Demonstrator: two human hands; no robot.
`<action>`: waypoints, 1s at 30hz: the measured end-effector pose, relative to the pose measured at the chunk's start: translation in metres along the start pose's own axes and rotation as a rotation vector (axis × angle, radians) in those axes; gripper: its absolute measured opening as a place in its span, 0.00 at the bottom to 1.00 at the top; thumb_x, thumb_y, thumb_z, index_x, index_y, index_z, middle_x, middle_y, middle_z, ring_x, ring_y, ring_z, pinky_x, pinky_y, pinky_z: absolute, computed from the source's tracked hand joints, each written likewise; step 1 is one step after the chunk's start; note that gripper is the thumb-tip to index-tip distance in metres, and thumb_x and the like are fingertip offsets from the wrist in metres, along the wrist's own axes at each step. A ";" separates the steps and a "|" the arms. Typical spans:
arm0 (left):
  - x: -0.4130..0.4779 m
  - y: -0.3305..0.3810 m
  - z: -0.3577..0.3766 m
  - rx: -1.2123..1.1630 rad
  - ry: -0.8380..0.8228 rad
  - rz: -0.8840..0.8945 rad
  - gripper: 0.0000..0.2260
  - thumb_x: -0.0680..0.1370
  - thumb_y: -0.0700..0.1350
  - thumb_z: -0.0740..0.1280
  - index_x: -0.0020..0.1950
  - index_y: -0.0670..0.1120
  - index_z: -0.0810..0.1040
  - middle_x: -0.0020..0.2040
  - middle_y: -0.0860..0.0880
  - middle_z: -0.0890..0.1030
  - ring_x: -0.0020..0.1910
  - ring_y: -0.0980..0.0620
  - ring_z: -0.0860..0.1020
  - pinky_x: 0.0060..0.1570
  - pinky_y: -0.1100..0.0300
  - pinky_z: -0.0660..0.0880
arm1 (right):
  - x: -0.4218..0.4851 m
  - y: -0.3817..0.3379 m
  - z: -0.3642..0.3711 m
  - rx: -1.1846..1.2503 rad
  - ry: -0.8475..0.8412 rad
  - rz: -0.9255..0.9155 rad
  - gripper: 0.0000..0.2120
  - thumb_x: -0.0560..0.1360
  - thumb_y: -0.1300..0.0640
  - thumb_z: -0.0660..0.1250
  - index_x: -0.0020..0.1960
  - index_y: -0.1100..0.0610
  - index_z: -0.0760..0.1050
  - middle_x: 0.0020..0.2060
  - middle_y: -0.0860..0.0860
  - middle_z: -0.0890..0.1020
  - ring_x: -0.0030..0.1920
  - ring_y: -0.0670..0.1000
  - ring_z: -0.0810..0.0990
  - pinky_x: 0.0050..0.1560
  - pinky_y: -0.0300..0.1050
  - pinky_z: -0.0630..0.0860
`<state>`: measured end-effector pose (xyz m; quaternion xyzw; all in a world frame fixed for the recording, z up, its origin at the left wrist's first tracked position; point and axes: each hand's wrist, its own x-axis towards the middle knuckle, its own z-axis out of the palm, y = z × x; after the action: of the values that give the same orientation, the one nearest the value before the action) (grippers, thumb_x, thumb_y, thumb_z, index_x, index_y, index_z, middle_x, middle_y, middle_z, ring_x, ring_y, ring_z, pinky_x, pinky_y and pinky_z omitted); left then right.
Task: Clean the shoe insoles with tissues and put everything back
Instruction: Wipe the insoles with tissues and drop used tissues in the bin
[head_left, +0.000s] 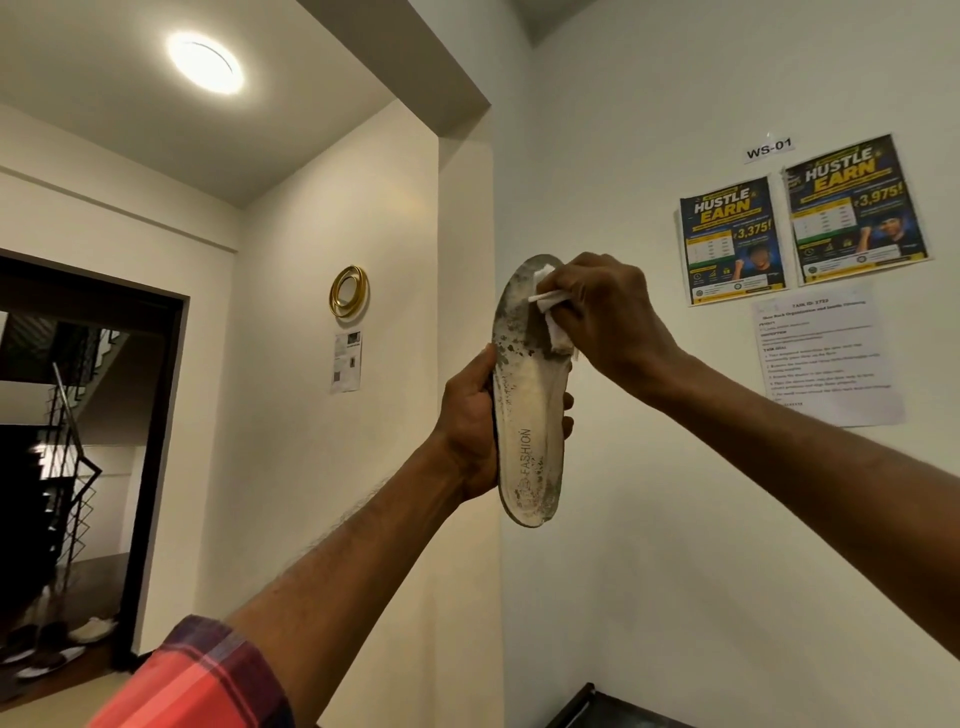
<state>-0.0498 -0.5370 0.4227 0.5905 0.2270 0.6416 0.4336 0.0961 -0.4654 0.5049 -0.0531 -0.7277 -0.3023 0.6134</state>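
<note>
Two hands | left grips insole | right presses tissue on it

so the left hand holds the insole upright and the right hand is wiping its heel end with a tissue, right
Not quite. The right hand presses the tissue against the toe end at the top, where the dark grime is, not the heel end. The head view shows this. The rest holds: the left hand grips the insole upright around its middle.

Both arms raised, extended forward. Left hand clamped shut, thumb up. Right hand just above, fingers pinched, wrist bent down.
</note>
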 end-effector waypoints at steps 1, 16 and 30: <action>0.000 0.000 0.000 -0.009 -0.008 -0.002 0.30 0.81 0.64 0.53 0.61 0.43 0.83 0.55 0.40 0.81 0.47 0.43 0.80 0.50 0.49 0.78 | 0.001 0.003 -0.001 0.009 0.037 0.032 0.07 0.74 0.63 0.73 0.52 0.62 0.83 0.46 0.58 0.84 0.44 0.52 0.82 0.43 0.34 0.74; -0.001 -0.004 -0.002 0.011 0.034 -0.005 0.30 0.82 0.64 0.52 0.62 0.43 0.82 0.55 0.39 0.82 0.48 0.42 0.80 0.49 0.49 0.78 | -0.004 -0.004 0.008 0.074 -0.019 -0.089 0.09 0.73 0.66 0.74 0.53 0.60 0.83 0.49 0.57 0.84 0.49 0.53 0.81 0.46 0.40 0.77; -0.004 0.003 -0.006 0.038 0.083 0.017 0.29 0.82 0.63 0.51 0.61 0.43 0.82 0.52 0.39 0.83 0.47 0.42 0.80 0.48 0.49 0.79 | 0.002 -0.016 0.010 0.145 0.001 -0.080 0.08 0.73 0.65 0.74 0.52 0.61 0.83 0.50 0.57 0.84 0.48 0.51 0.82 0.49 0.38 0.79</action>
<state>-0.0564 -0.5405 0.4214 0.5736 0.2520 0.6648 0.4069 0.0795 -0.4739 0.5003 0.0207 -0.7489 -0.2730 0.6035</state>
